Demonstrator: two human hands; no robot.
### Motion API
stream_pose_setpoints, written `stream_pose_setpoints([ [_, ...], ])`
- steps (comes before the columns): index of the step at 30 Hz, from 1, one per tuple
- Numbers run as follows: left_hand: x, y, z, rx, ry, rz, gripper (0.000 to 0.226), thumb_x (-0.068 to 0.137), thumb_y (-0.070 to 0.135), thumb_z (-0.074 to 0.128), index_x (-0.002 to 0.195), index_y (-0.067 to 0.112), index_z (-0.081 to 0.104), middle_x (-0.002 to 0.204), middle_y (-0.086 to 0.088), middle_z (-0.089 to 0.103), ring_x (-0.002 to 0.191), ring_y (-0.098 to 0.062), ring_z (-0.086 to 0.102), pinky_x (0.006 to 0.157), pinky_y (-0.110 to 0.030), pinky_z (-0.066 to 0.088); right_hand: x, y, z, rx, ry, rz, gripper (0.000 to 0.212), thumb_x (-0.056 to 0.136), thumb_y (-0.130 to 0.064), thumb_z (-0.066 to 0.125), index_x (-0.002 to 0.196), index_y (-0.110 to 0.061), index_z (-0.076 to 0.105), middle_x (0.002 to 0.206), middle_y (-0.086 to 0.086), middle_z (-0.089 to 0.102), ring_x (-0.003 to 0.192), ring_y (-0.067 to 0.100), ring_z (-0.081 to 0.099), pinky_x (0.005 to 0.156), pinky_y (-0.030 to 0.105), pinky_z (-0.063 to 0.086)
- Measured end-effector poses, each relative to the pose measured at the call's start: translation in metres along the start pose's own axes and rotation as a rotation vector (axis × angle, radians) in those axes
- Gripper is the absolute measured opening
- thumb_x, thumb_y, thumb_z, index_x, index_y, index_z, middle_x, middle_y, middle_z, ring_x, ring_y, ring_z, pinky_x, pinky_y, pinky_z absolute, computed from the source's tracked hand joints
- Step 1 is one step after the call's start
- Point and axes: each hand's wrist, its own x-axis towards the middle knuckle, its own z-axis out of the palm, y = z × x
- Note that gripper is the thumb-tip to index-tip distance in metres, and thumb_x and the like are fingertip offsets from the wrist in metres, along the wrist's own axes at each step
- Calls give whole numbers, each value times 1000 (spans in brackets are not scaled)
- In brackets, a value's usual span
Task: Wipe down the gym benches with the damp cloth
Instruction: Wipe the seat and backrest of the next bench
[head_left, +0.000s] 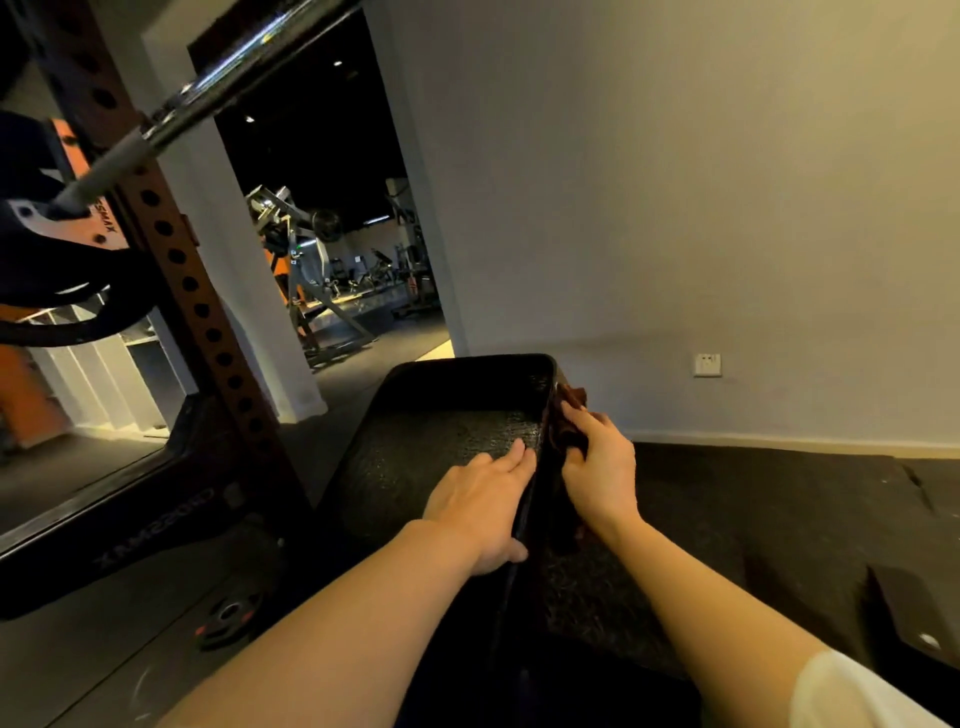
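Hands (540, 483), cloth (569, 415) on bench (441, 410)

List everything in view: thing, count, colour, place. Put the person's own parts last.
bench pad: one, black textured, centre, running away from the camera
cloth: one, dark brown, against the bench pad's right edge, under the right hand
barbell: one, chrome, slanting across the top left
rack upright: one, orange-brown with holes, left
weight plate: one, black with red marks, on the floor at lower left
wall socket: one, white, low on the right wall
floor mat: one, black, right of the bench
gym machines: several, grey and orange, through the doorway beyond
left hand: one, flat on the bench pad, thumb at its right edge
right hand: one, pressing the cloth to the pad's side
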Motion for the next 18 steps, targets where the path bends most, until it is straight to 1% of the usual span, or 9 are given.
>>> stream_pose_setpoints([
  [2,0,-1,2,2,2,6,101,84,35,71,155,21,1,162,5,-4,142,-25,22,114,-40,29,-6,19,-5,-62,-59,71,55,84,14,49,128,-15,61,131,3,57,121,21,53,100,23,37],
  [3,0,-1,2,5,0,10,101,84,36,71,155,21,0,162,5,-5,143,-24,22,114,-40,29,-6,25,-8,-71,-56,111,53,83,15,48,125,-14,64,130,3,59,120,21,54,98,22,38],
  [5,1,-2,2,8,-3,19,101,84,37,71,155,22,0,162,5,-5,143,-23,21,115,-39,27,0,24,-15,-21,45,134,50,84,16,47,121,-12,66,129,4,58,119,22,54,99,20,36],
  [7,2,-3,1,10,-9,24,101,84,37,71,155,23,0,162,5,-5,142,-23,22,116,-39,26,15,8,-17,65,145,55,43,87,12,50,123,-8,63,131,4,54,123,21,51,102,14,29],
  [9,2,-5,1,20,-16,31,101,84,39,71,155,23,0,162,5,-5,140,-22,24,116,-39,24,32,-11,-12,121,91,-73,38,91,2,55,129,-6,59,140,2,47,131,18,43,102,9,22],
  [11,4,-6,2,29,-19,34,102,84,41,70,155,24,0,162,6,-5,139,-22,25,117,-40,22,42,-20,-2,126,-3,-105,37,95,-4,53,132,-8,58,149,0,40,138,15,35,101,6,17],
  [14,6,-7,4,35,-16,21,102,83,42,70,155,25,-1,162,7,-5,142,-22,21,119,-43,17,32,-20,6,104,43,-108,37,92,2,54,125,-13,64,145,-2,46,136,15,39,104,10,20],
  [16,5,-6,5,37,-7,12,102,83,41,70,155,24,-1,162,7,-4,143,-22,19,119,-44,15,12,-17,6,24,31,-182,38,88,3,58,120,-16,67,141,-5,50,132,14,42,105,15,23],
  [18,5,-5,6,34,2,-2,101,84,40,69,155,23,-1,162,7,-4,144,-22,18,120,-44,14,-6,-11,5,-6,1,-241,39,86,2,61,118,-19,69,136,-12,52,128,8,42,104,13,23],
])
